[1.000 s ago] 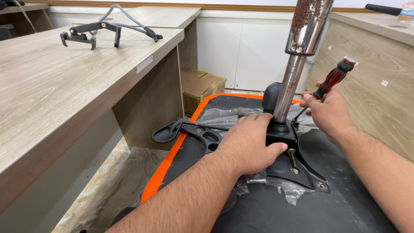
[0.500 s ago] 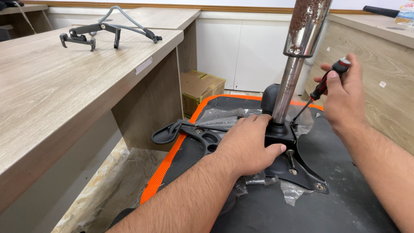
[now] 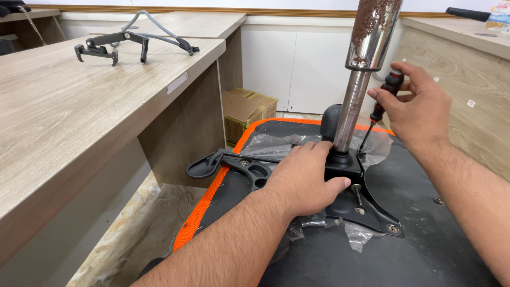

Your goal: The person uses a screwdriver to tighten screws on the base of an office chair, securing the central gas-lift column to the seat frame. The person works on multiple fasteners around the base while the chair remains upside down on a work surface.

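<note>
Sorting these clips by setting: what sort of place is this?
Likely an office: wood-laminate desks, white cabinets, and an upturned office chair seat with its gas cylinder.

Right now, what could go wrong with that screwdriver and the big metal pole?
The screwdriver is tilted, its tip down by the plate behind the pole. It might slip off a screw and poke the left hand, which rests right at the pole's base. The pole looks rusty near the top, so brushing it could scratch the right hand. Loose plastic wrap under the plate could make it slide.
</note>
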